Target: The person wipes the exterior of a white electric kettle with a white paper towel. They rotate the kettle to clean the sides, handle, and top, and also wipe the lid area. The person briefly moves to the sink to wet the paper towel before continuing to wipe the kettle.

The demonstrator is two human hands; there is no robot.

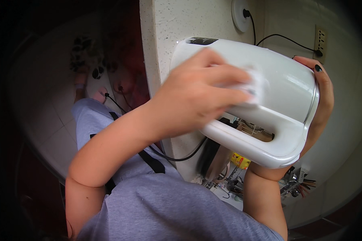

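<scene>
A white electric kettle (285, 84) is held tilted on its side above the counter, its loop handle (244, 138) toward my body. My left hand (199, 87) presses a white cloth or wipe (255, 87) against the kettle's side wall near the handle. Motion blurs the fingers and the wipe, so its exact kind is unclear. At the far right end, my right hand (324, 81) wraps around the kettle's base end, and its dark-painted nails show at the rim. Part of the right palm and wrist is hidden behind the kettle. A dark panel (202, 41) sits at the kettle's opposite end.
A white round disc (241, 15) with a black plug and cord is on the speckled counter (175, 18). The cord runs to a wall socket panel (320, 42). Below the kettle are a metal vessel (218, 159), a yellow packet (240, 161) and chopsticks (307, 185) in a holder.
</scene>
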